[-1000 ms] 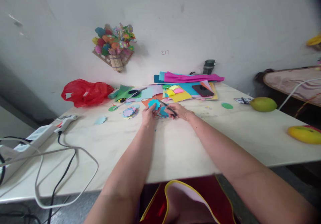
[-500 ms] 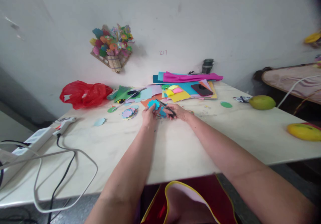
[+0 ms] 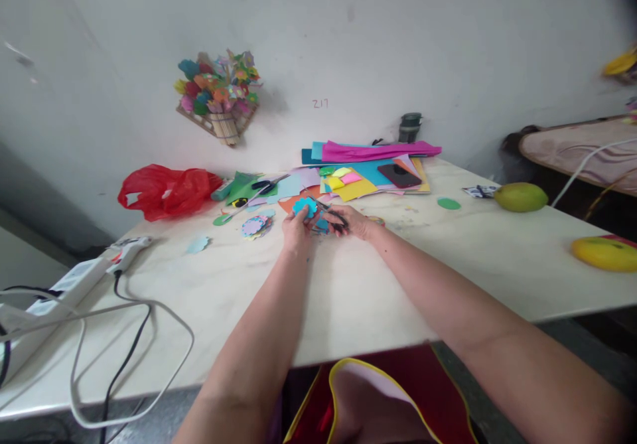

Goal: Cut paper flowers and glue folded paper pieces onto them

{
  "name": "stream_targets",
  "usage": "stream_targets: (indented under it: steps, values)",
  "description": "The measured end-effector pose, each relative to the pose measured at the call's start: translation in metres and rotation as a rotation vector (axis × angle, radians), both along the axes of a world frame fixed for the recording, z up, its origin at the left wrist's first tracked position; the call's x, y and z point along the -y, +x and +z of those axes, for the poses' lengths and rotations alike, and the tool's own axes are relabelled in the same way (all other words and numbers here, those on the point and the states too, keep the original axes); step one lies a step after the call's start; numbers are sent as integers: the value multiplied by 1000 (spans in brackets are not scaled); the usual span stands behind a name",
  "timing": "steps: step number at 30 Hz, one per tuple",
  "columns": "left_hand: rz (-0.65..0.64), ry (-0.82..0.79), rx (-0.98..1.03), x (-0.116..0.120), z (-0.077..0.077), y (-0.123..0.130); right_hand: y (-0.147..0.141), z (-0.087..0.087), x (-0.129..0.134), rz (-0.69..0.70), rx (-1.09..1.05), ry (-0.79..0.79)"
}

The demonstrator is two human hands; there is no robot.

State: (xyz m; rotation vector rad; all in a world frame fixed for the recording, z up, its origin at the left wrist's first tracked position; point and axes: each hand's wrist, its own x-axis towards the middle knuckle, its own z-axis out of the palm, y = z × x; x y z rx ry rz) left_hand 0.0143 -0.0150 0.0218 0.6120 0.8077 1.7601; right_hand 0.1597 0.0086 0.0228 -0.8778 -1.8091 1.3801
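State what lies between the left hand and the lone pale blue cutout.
The head view shows a pile of cutouts between it and the left hand.

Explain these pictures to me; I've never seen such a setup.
There is no machine, only a person working bare-handed at a pale table. Every picture comes from one camera on the person's head, looking forward and down. The left grip, a hand, holds a blue scalloped piece. The right grip holds scissors, their blades close to that piece; I can't tell if they touch. On the table, to the left, lie a pile of scalloped cut-outs, a red plastic bag and a white power strip; farther back are coloured sheets with a phone on top; two fruits lie at the right.
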Motion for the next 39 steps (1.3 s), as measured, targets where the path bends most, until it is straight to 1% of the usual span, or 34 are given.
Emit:
stream_targets:
  steps: [5,23,29,33,39]
  values:
    - [10,-18,0,0,1,0,0,1,1,-16,-3,-14]
    - [17,17,-1,-5,-6,-1,-3,1,2,-37,-7,-26]
    - [26,41,-15,-6,-7,-3,-6,5,6,-39,-50,-76]
    - [6,49,-13,-4,-5,-4,-5,5,6,-31,-58,-82]
    - [-1,30,-16,-2,-1,-4,0,0,1,4,-19,-36]
